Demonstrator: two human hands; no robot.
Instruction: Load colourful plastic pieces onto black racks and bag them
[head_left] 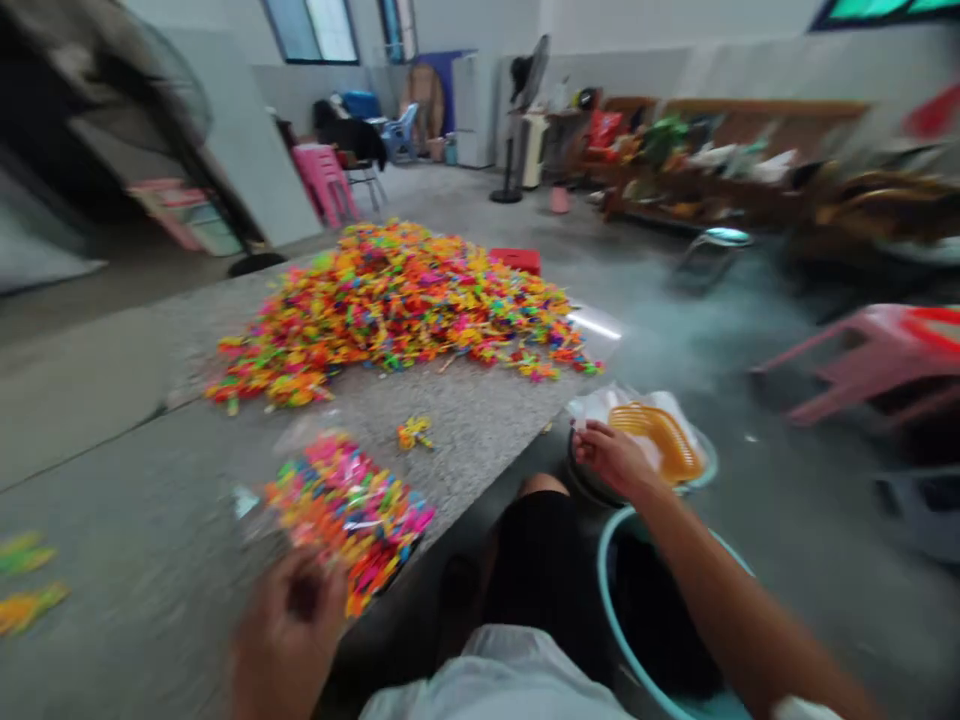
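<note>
Grey concrete floor runs back through a wide workroom to pale walls, with pink plastic chairs (324,180), a standing fan (525,110) and a cluttered wooden shelf (720,160) along the far side. Nearer the camera, a speckled grey table (480,420) carries a broad heap of small multicoloured plastic pieces (397,300), mostly orange, yellow, pink and green. A tiny cluster of the same pieces (415,432) lies apart from the heap, closer to the table's near edge.

At that near edge the left hand (289,630), blurred, grips the lower end of a clear plastic bag (349,510) packed with the colourful pieces; the bag lies flat on the table, its far end near the small cluster. The right hand (615,458) reaches off the table to the right, fingers curled over the rim of a round basin (701,480) on the floor that holds white plastic and an orange comb-like scoop (660,435); whether it grasps anything cannot be told. A light blue tub (611,590) stands just beside the person's knee.
</note>
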